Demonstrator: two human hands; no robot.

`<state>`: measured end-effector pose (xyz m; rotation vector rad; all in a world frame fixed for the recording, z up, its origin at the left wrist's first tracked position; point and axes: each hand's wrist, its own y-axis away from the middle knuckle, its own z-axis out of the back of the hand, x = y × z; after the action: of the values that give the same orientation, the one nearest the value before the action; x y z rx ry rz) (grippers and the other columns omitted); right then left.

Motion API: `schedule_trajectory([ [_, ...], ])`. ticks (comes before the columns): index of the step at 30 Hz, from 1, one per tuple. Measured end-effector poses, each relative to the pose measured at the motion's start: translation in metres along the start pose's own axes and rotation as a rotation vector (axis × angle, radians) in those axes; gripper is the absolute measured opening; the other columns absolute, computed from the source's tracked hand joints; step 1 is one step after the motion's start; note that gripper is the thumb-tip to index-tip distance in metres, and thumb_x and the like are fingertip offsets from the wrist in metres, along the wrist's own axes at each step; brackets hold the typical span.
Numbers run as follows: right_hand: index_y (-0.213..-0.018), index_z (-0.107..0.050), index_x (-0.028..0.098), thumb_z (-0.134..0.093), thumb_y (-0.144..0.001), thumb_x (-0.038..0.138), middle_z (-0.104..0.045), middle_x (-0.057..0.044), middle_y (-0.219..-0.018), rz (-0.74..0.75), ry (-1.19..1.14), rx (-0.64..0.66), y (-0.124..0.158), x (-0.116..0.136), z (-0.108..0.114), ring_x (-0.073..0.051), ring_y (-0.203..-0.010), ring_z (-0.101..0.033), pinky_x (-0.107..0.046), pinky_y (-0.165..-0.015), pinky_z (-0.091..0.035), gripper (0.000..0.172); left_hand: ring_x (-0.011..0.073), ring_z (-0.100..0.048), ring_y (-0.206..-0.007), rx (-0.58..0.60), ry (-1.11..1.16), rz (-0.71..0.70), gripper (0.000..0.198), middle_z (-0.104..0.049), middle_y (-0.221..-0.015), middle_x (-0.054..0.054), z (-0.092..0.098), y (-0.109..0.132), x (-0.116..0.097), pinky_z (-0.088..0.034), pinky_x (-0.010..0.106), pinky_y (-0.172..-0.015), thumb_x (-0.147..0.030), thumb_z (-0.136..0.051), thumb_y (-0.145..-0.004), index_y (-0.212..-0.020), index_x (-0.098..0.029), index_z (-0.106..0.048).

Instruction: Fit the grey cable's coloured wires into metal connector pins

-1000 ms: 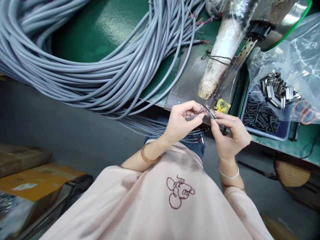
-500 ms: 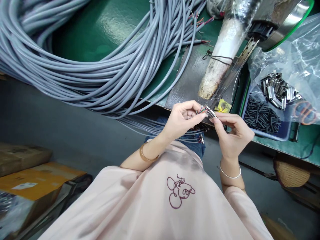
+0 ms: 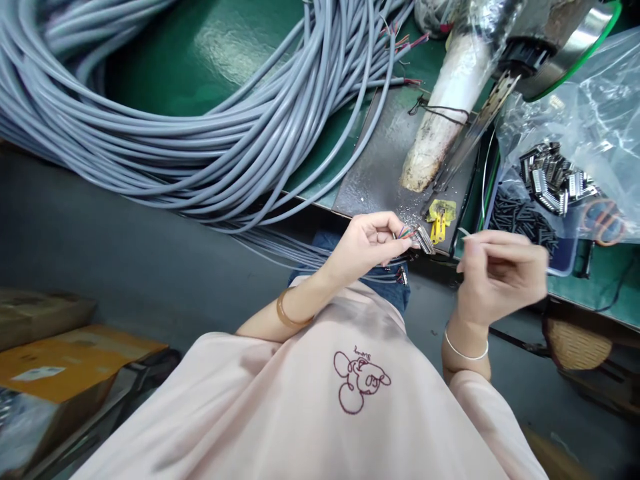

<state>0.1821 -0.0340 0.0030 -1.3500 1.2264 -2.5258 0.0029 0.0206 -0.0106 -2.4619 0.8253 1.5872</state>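
Observation:
My left hand [image 3: 373, 241] pinches thin coloured wires [image 3: 406, 232] between thumb and fingers. At the end of these wires, beyond the fingertips, is a small metal multi-pin connector [image 3: 425, 240]. My right hand [image 3: 500, 270] is apart from it, to the right near the table edge. Its thumb and fingertips are drawn together, slightly blurred, and a pale sliver shows at the tips; I cannot tell what it is. A yellow fixture [image 3: 440, 223] stands just behind the connector on the dark metal plate [image 3: 380, 153].
Grey cables [image 3: 240, 147] are heaped over the green table at left. A white-wrapped tube [image 3: 440, 113] slants down beside a metal guide and a solder-like reel [image 3: 585, 53]. At right, a blue tray [image 3: 563, 263] holds black sleeves [image 3: 520, 223] beside bagged connectors [image 3: 550, 177].
My right hand has let go of the connector and moved right. My left hand still holds the wires, slightly lower, and the connector and yellow fixture are more exposed.

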Motion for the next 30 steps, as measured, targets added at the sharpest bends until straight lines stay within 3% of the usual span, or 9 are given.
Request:
schedule_trajectory([
  [2,-0.087,-0.063,0.023,-0.074,-0.085,0.016,-0.071,0.003,-0.08,0.046,0.043,-0.043,0.001,-0.004,0.003,-0.015,-0.069,-0.072,-0.029,-0.061,-0.058,0.013,0.0013,-0.043,-0.044,-0.03,0.048,-0.018,0.027,-0.061,-0.066,-0.002,0.002,-0.002,0.001,-0.034,0.015,-0.041,-0.028,-0.082,-0.076,-0.072,-0.015,-0.059],
  [7,-0.092,-0.065,0.023,-0.076,-0.084,0.014,-0.078,-0.001,-0.102,0.199,0.159,0.208,0.012,-0.006,-0.005,-0.018,-0.094,-0.076,-0.034,-0.081,-0.063,0.016,0.0012,-0.043,-0.044,-0.021,0.082,-0.04,0.028,-0.062,-0.068,-0.002,0.003,-0.007,0.0,-0.033,0.015,-0.04,-0.029,-0.083,-0.074,-0.072,-0.015,-0.059],
  [20,-0.084,-0.065,0.022,-0.077,-0.081,0.009,-0.079,-0.001,-0.097,0.12,0.113,0.106,0.006,-0.006,-0.025,-0.018,-0.089,-0.078,-0.032,-0.078,-0.064,0.018,0.0033,-0.048,-0.054,-0.169,-0.195,-0.286,0.013,-0.062,-0.073,-0.001,-0.009,-0.016,0.005,-0.038,0.017,-0.049,-0.02,-0.071,-0.083,-0.075,-0.015,-0.061],
  [30,-0.086,-0.067,0.023,-0.077,-0.082,0.012,-0.079,0.0,-0.098,0.133,0.145,0.112,0.002,-0.007,-0.026,-0.018,-0.09,-0.078,-0.033,-0.08,-0.065,0.015,0.0052,-0.052,-0.059,-0.189,-0.236,-0.313,0.01,-0.063,-0.073,-0.001,-0.01,-0.018,-0.001,-0.043,0.017,-0.054,-0.017,-0.069,-0.08,-0.073,-0.016,-0.061],
])
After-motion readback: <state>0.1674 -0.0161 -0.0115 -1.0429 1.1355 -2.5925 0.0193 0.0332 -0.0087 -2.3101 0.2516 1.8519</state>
